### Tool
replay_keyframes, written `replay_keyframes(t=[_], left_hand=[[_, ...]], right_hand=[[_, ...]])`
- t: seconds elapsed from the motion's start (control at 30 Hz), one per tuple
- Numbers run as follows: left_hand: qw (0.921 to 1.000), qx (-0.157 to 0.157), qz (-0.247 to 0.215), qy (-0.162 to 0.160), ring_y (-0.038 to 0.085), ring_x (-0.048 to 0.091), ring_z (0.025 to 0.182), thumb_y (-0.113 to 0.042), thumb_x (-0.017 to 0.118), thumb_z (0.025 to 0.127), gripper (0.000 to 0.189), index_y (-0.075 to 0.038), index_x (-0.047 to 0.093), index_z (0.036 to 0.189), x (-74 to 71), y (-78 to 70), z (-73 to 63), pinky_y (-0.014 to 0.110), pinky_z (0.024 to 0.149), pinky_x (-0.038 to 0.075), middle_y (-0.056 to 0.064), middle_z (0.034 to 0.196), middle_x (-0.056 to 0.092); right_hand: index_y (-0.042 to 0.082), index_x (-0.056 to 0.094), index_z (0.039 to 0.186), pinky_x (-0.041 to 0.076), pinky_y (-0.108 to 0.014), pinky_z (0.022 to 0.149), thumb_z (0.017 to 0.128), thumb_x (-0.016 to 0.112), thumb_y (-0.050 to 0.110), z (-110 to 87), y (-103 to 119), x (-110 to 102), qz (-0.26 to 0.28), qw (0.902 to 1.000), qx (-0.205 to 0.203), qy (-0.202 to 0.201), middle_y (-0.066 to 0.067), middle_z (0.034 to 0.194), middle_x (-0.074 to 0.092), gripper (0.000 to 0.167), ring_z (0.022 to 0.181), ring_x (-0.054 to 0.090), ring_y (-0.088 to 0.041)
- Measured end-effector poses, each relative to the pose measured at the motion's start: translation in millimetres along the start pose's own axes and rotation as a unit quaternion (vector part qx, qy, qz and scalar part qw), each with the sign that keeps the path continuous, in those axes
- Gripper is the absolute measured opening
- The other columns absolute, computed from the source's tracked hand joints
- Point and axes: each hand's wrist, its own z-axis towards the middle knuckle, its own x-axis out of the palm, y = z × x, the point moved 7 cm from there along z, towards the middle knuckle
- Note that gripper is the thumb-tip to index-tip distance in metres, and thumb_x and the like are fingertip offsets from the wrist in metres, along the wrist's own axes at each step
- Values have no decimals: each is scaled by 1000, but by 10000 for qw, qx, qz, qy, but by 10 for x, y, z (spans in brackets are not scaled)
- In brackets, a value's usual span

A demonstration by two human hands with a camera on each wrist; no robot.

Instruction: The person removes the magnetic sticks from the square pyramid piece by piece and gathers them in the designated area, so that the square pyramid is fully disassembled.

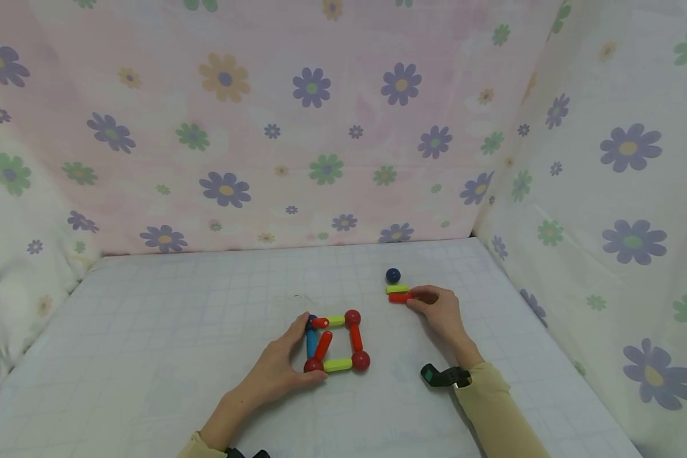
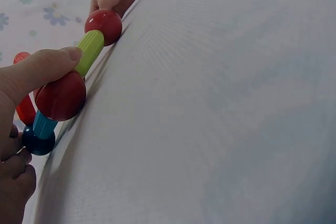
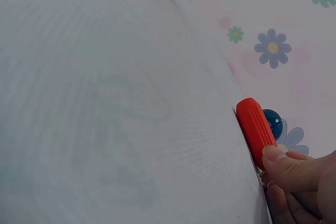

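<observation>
A square frame of balls and sticks lies on the table, with red balls at three corners and a blue ball at the far left one. Two red sticks rise from its left corners. My left hand grips the frame's left side, thumb by the near red ball and fingers at the blue ball. Further right, my right hand pinches one end of a loose red stick between thumb and fingers. Just behind that stick lies a yellow-green stick.
A loose dark blue ball sits beyond the two loose sticks. Flowered cloth hangs behind the white table and along its sides. A black strap with a small device is on the right wrist.
</observation>
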Motion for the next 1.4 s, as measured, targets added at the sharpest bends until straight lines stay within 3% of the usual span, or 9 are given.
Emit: replay_keyframes(t=[0.6,0.97,1.1,1.2,1.3,1.4], left_hand=[[10000,-15,-56,11,28,32,149,-48,86,74,109,-20,24,160,8,9,1,55,114,37,2,164,31],[9999,-93,-75,11,28,31,150,-48,86,74,109,-21,24,160,7,15,1,55,114,36,2,164,30],[9999,-109,-101,51,29,30,150,-48,85,74,109,-20,24,160,13,18,-4,56,114,36,2,164,29],[9999,-69,-118,62,29,30,150,-47,85,75,109,-19,24,160,15,14,-7,56,114,36,3,164,29],[9999,-34,-128,70,29,30,150,-48,85,75,109,-19,24,160,12,8,-4,56,114,36,3,164,29],[9998,-42,-153,71,29,30,150,-49,85,75,109,-20,24,160,7,10,5,56,114,36,2,164,29]], right_hand=[[5,71,118,52,-44,99,90,74,9,-13,1,-4,143,9997,211,-15,-14,114,73,29,106,68,-27],[7,70,119,53,-43,99,93,71,16,-11,45,-21,112,9994,329,-74,-12,115,72,28,107,67,-26],[7,70,119,56,-36,94,94,70,19,-44,222,-27,184,9988,381,-244,-12,116,72,27,106,67,-25],[8,70,118,56,-24,87,93,72,18,-96,483,39,357,9988,235,-225,-11,114,72,28,105,67,-23],[9,71,117,54,-17,84,91,75,20,-161,798,178,464,9987,-229,3,-8,112,73,28,103,67,-21],[11,71,116,57,-24,88,90,76,21,-235,1089,350,620,9950,-729,277,-3,108,74,28,100,68,-19]])
